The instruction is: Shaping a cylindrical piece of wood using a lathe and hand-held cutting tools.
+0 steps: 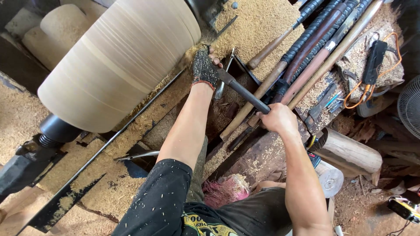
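— Why two hands on the chisel (pixel 245 92)?

— Control, I'd say. The gloved left hand (pixel 204 67) clamps its tip end beside the log (pixel 118 57); the bare right hand (pixel 277 118) fists the handle behind.

— Room to move?

— Little. Spare tools (pixel 315 39) crowd just past the right fingers; sawdust (pixel 258 26) lies beyond the left fingers.

the left hand (pixel 204 67), in a speckled dark glove, grips the front of a long dark chisel (pixel 245 91) close against a big pale wooden block (pixel 118 61) on the lathe. the bare right hand (pixel 278 119) grasps its handle end. sawdust (pixel 258 26) lies around, spare tools (pixel 315 48) beside.
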